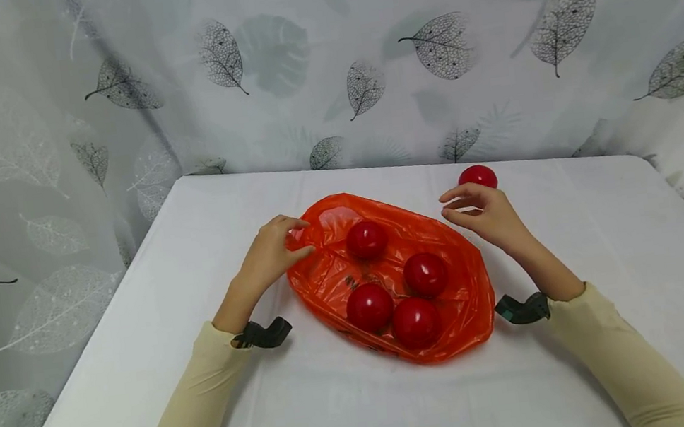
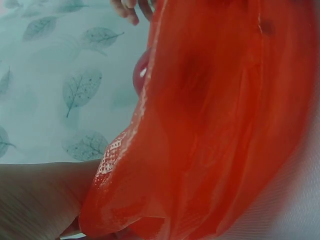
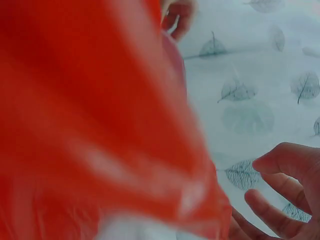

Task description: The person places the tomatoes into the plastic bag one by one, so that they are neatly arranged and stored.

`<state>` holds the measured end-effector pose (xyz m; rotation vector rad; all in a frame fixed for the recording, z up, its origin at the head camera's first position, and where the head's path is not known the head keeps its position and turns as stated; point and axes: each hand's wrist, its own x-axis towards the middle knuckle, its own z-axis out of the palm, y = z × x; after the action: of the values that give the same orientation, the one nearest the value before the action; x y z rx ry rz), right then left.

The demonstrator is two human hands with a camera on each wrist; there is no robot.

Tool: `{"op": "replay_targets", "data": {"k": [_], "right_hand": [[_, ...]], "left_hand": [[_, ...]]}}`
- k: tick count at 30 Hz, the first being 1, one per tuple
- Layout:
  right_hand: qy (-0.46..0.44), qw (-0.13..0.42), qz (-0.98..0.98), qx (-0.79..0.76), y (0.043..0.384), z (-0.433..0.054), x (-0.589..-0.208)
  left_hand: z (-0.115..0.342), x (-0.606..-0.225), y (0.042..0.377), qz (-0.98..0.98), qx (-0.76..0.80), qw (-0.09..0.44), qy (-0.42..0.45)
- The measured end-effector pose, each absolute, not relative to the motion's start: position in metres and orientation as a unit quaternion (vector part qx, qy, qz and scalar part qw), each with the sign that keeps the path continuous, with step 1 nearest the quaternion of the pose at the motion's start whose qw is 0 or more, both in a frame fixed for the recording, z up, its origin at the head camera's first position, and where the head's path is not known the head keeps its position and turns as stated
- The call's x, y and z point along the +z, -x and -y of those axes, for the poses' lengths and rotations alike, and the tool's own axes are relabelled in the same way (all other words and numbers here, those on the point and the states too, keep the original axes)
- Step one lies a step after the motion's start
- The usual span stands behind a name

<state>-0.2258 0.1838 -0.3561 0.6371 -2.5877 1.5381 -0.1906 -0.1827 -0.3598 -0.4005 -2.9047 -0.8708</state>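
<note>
An orange-red plastic bag [image 1: 341,313] lies spread wide with its mouth up. Inside it sit several glossy round red fruit-like balls [image 1: 366,239]; their exact kind is unclear. One more red ball [image 1: 478,175] rests on the table behind the bag, beyond my right hand. My left hand [image 1: 273,254] is at the bag's left rim, thumb and fingers parted; in the left wrist view the film hides its fingertips. Just off the right rim, my right hand [image 1: 486,213] hovers with loosely bent fingers [image 3: 272,212] and holds nothing.
A white cloth covers the table [image 1: 354,418], whose far edge meets a leaf-patterned curtain [image 1: 362,61]. The same curtain hangs along the left side. Dark wrist-camera mounts [image 1: 523,309] sit on both wrists, close to the bag.
</note>
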Motion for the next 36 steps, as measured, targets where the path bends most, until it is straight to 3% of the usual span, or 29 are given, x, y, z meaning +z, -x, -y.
{"op": "replay_targets", "data": {"k": [9, 20, 29, 36], "right_hand": [[-0.094, 0.082, 0.841, 0.526, 0.241, -0.199, -0.366], [-0.001, 0.095, 0.847, 0.523, 0.261, -0.215, -0.376], [0.09, 0.073, 0.835, 0.538, 0.279, -0.22, -0.39], [0.042, 0.034, 0.849, 0.526, 0.287, -0.227, -0.397]], "left_hand": [[0.183, -0.358, 0.193, 0.946, -0.289, 0.041, 0.139], [0.185, -0.354, 0.195, 0.946, -0.287, 0.045, 0.142], [0.187, -0.356, 0.194, 0.945, -0.291, 0.041, 0.14], [0.187, -0.359, 0.191, 0.946, -0.292, 0.037, 0.136]]}}
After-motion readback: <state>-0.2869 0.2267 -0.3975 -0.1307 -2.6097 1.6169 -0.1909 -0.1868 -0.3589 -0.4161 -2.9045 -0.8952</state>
